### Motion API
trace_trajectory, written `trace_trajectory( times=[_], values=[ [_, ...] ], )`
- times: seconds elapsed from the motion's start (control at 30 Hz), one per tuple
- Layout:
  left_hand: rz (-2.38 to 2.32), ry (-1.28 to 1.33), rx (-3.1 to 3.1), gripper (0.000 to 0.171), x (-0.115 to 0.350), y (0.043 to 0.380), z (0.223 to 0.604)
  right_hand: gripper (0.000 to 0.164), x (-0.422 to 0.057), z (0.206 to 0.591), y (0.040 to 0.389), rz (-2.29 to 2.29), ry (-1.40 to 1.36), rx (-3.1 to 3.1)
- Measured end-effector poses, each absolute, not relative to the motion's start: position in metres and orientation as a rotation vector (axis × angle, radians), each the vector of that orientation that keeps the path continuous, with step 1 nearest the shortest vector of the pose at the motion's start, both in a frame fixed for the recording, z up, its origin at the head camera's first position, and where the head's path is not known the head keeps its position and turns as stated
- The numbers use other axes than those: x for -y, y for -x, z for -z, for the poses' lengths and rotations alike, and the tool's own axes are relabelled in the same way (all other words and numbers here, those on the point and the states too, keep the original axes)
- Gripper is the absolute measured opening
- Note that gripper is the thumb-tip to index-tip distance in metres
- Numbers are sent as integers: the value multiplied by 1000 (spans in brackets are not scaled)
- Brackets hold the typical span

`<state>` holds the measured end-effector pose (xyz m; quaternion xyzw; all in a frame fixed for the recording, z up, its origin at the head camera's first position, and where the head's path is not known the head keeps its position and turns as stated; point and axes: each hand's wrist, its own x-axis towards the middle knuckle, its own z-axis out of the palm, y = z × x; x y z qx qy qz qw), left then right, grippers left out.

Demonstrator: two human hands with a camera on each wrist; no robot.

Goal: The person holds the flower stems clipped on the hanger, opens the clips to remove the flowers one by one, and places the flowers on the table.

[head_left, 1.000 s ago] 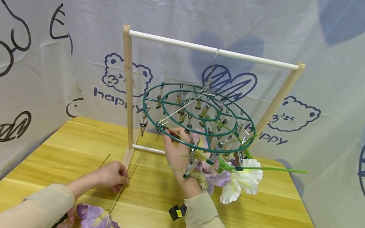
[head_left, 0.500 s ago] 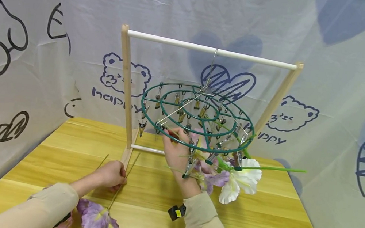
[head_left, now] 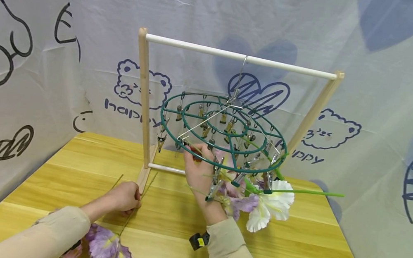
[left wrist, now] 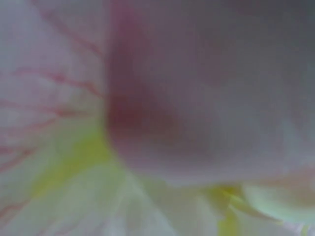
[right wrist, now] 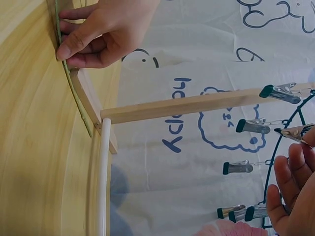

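My left hand [head_left: 125, 198] pinches the thin green stem [right wrist: 74, 93] of a purple artificial flower [head_left: 105, 246] low over the wooden table. The bloom, purple with yellow streaks, lies toward me, by the left forearm. My right hand [head_left: 200, 172] reaches under the near left side of a round green clip hanger [head_left: 235, 152]. Its fingers pinch a metal clip [right wrist: 298, 132] with dark tips, seen at the right edge of the right wrist view. Blurred pink-veined petals [left wrist: 54, 98] fill the left wrist view, where the left hand's fingers are hidden.
The hanger hooks onto the white top bar [head_left: 199, 48] of a wooden rack [head_left: 144, 98]. Several clips [head_left: 161, 142] dangle from its rings. A white flower [head_left: 275, 202] and purple flowers [head_left: 244, 202] hang at its right side. A pink flower [head_left: 74, 253] lies under the left sleeve.
My left hand has shifted slightly left, and the purple flower has moved a little left and toward me with it. The right hand keeps its place at the clip.
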<state>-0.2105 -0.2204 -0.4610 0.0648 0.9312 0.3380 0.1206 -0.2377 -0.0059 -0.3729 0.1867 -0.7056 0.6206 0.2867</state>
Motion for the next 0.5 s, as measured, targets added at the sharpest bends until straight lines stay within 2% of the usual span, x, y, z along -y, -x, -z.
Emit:
trace_trajectory(
  times=[0.5],
  values=[
    [-926,-209,-2705,18,224,209,449,11,7,372,234,-1650,-494,1938]
  ],
)
